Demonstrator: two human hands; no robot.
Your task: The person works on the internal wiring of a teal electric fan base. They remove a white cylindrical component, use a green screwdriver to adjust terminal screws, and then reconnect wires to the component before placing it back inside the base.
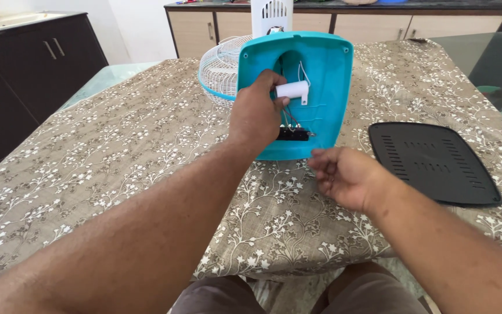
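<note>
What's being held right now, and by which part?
The left hand grips the white cylinder at its left end, inside the turquoise fan base. The right hand holds nothing visible.

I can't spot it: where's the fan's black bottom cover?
The black cover lies flat on the tablecloth, right of the turquoise fan base, beyond the right hand.

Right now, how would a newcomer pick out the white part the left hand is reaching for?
Find the turquoise plastic fan base lying open on the floral tablecloth. Inside its hollow, beside the left hand, sits a small white cylinder. It is the only white part there; the terminal block below is black.
</note>
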